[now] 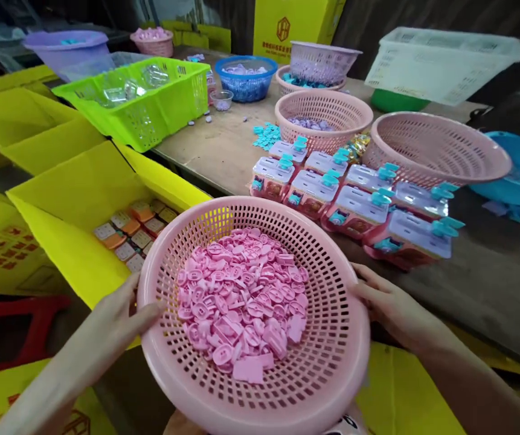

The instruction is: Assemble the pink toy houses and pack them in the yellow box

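Note:
A large round pink plastic basket [327, 362] is held up in front of me, tilted a little toward me. Many small pink plastic parts [246, 296] lie heaped in its bottom. My left hand [126, 314] grips the rim on the left, thumb over the edge. On the opposite side my right hand [386, 302] holds the rim, its fingers partly hidden behind it. Just beyond the basket, rows of pink-and-lilac toy units [359, 205] with turquoise pieces stand on the table [223, 154].
Behind stand a pink basket of purple parts [323, 109], another pink basket [441, 145], a blue basket [247, 90], a white crate [441, 66] and a green crate [169, 109]. An open yellow carton [78, 241] with packed units is at left.

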Motion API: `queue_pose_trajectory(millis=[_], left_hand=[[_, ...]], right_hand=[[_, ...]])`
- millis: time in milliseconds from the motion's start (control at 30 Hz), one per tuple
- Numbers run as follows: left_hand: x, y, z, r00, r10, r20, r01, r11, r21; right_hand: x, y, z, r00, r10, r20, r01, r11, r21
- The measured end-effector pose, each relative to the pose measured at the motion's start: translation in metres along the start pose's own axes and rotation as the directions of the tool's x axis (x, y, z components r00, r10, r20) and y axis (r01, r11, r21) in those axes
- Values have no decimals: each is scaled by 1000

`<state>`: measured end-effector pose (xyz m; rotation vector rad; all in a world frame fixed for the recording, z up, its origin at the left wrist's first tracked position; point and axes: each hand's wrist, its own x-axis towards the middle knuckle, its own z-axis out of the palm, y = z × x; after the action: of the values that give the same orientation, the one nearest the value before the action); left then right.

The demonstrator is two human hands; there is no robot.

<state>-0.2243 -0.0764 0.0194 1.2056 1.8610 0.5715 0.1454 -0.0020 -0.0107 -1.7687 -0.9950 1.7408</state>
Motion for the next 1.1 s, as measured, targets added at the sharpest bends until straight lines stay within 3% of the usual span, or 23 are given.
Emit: queue_pose_trajectory(millis=[133, 267, 367, 500, 567, 633, 700, 767, 800, 867, 900, 967, 1100], left_hand=[[2, 9, 6, 996, 16, 86, -20, 999, 42], [9, 12, 38, 979, 58, 197, -57, 998, -9], [17, 0, 69, 950, 89, 300, -70, 995, -73], [23, -23, 96, 952, 124, 280, -108, 992, -72], [24, -30, 99, 945, 145, 292, -138, 989, -42], [26, -29, 99, 947, 194, 257, -216, 975, 59], [32, -17, 97, 935, 333, 126, -354, 904, 241], [42, 6, 99, 842, 538, 45, -499, 742, 448], [48, 20, 102, 779, 621, 88, -567, 636, 523], [60, 52, 113, 665, 670, 329, -710, 431, 557], [66, 68, 122, 616, 634, 468, -770, 359, 527], [79, 94, 146, 548, 497, 673, -836, 301, 459], [102, 120, 198, 468, 292, 834, -878, 264, 399]], right_hand=[[-9, 15, -7, 990, -26, -139, 24, 1000, -18], [-30, 43, -31, 962, -35, -271, 41, 999, 18], [-42, 68, -47, 950, -24, -311, 46, 997, 63], [-44, 91, -55, 933, -166, -321, 195, 979, 61], [-43, 93, -58, 931, -219, -293, 212, 976, -58], [-41, 86, -59, 895, -286, -343, 157, 920, -359], [-37, 71, -58, 797, -465, -385, 74, 709, -702], [-27, 51, -52, 734, -632, -251, 61, 429, -901], [-20, 41, -48, 750, -648, -132, 100, 308, -946], [-1, 25, -36, 849, -521, 90, 187, 136, -973], [9, 20, -30, 896, -418, 150, 204, 87, -975], [30, 16, -20, 949, -254, 185, 199, 30, -979], [55, 26, -14, 955, -195, 222, 231, 26, -973]])
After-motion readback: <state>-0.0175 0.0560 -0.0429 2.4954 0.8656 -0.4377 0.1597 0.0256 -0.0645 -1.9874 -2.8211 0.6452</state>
